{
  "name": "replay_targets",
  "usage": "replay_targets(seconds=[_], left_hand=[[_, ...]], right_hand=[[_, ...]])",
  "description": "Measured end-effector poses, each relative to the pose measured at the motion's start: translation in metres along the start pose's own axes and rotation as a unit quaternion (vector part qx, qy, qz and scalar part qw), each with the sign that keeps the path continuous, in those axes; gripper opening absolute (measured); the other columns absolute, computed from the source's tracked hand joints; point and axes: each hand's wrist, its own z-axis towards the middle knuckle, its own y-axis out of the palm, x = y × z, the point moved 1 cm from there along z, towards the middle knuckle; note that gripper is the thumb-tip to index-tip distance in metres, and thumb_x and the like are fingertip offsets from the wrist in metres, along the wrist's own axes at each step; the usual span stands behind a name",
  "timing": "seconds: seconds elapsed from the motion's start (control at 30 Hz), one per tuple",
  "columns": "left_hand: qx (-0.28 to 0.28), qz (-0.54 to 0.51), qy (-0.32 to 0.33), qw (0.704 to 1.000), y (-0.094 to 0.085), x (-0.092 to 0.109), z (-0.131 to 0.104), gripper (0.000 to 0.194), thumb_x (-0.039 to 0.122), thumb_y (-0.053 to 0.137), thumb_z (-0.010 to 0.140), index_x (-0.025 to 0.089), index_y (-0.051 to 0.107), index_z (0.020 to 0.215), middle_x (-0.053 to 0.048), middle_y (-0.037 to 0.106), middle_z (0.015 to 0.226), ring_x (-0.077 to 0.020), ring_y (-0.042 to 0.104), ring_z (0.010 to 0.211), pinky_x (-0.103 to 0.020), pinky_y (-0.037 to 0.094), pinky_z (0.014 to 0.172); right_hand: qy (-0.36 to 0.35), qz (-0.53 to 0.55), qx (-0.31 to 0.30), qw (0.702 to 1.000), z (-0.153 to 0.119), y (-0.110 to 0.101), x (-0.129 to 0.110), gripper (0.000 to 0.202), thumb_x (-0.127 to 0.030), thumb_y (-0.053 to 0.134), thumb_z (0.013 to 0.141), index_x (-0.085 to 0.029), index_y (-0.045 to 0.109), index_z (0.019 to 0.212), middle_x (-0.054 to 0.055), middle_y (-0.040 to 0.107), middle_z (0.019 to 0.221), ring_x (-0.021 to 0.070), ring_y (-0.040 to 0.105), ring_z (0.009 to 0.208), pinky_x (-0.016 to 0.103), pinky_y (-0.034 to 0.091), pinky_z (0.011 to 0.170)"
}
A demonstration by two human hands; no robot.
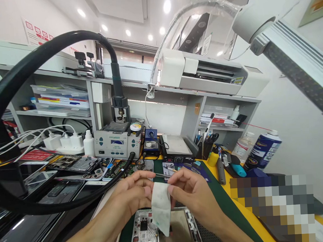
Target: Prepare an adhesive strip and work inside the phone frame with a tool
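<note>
See left grip (135, 192) at nine o'clock of the white strip (161, 207), with curled fingers by its edge; cannot tell whether clamped on it. Find the strip hanging at six o'clock in view, above the opened phone frame (179, 232). Judge the strip light and limp, probably soft; best taken by its upper corners. Take the frame by its rim, likely rigid but fragile inside. At three o'clock, see right grip (191, 191) pinched onto the strip's upper edge.

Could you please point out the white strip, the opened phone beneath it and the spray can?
White strip (161, 206), head view: the middle of its hanging length.
Opened phone (181, 231), head view: the dull flat panel inside it.
Spray can (262, 150), head view: its printed side.
</note>
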Motion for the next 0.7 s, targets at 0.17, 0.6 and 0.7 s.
replay_targets(seconds=[0.17, 0.6, 0.7], left_hand=[[-0.032, -0.084, -0.092, 0.992, 0.006, 0.002, -0.003, 0.041, 0.036, 0.082, 0.081, 0.016, 0.069, 0.115, -0.014, 0.077, 0.098, -0.0332, 0.078, 0.095, -0.047, 0.061, 0.090], [-0.007, 0.039, -0.048, 0.998, -0.004, -0.011, 0.002, 0.052, 0.044, 0.091, 0.080, 0.020, 0.070, 0.122, 0.000, 0.068, 0.084, -0.0165, 0.066, 0.072, -0.026, 0.050, 0.068], [-0.004, 0.033, -0.040, 0.999, -0.004, -0.011, 0.002, 0.053, 0.045, 0.091, 0.081, 0.020, 0.070, 0.122, -0.003, 0.071, 0.090, -0.0175, 0.067, 0.075, -0.026, 0.050, 0.068]], right_hand=[[0.017, 0.021, 0.001, 1.000, 0.002, 0.000, 0.000, 0.042, -0.050, 0.093, 0.074, -0.018, 0.067, 0.084, -0.002, 0.069, 0.064, 0.0140, 0.066, 0.055, 0.027, 0.058, 0.057], [0.040, 0.036, -0.012, 0.998, 0.004, 0.001, 0.007, 0.048, -0.052, 0.095, 0.073, -0.017, 0.068, 0.089, -0.003, 0.071, 0.067, 0.0122, 0.069, 0.051, 0.023, 0.056, 0.052], [0.056, 0.080, -0.006, 0.995, 0.006, 0.001, 0.008, 0.051, -0.049, 0.097, 0.071, -0.016, 0.070, 0.097, -0.002, 0.073, 0.073, 0.0134, 0.070, 0.055, 0.026, 0.059, 0.053]])
